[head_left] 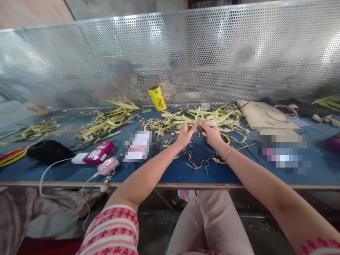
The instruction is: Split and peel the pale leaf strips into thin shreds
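The left hand (pixel 185 134) and right hand (pixel 211 132) are both pinching one long green leaf strip (pixel 196 122) over the blue table (pixel 164 170), holding it up so it stays straight.

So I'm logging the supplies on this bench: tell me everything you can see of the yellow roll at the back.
The yellow roll is a short cylinder wound on a brownish cardboard core, whose open end faces up. Its glossy yellow wrap carries red and dark print too small to read. It stands tilted, top leaning left, on the blue table close to the perforated metal screen. Pale green leaf strips lie to its right. No hand touches it.
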Tool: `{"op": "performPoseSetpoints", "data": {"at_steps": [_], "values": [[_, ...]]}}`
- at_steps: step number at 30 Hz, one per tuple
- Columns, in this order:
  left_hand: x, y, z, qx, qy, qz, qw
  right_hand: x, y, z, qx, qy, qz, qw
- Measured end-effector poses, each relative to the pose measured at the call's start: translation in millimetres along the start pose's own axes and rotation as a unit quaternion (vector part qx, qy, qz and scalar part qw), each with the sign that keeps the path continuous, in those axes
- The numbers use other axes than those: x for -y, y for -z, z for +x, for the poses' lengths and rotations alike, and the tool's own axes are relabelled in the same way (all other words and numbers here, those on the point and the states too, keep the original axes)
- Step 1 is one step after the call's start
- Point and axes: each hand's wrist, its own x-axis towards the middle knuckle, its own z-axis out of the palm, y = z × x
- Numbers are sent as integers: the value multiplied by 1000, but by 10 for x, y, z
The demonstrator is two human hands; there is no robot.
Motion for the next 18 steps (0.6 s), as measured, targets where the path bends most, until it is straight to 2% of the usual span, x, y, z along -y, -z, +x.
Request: {"op": "performPoseSetpoints", "data": {"at_steps": [5, 9, 11, 14, 16, 18], "values": [[-23, 50, 50, -16, 14, -46, 999, 118, 53, -9, 49, -77, 1, 996], [21, 95, 112, -63, 21, -27, 997, 221, 176, 19, 174, -104, -15, 979], [21, 122, 126, -56, 9, 20, 998, 247, 238, 44, 224, -71, -59, 970], [-10, 152, 121, -30, -31, 128, 991, 231, 272, 78, 226, 29, -237, 945], [-35, 153, 105, -25, -56, 187, 981, 203, 255, 83, 210, 114, -365, 900], [-54, 135, 85, -9, -60, 196, 979, 181, 220, 66, 208, 191, -456, 844]]}}
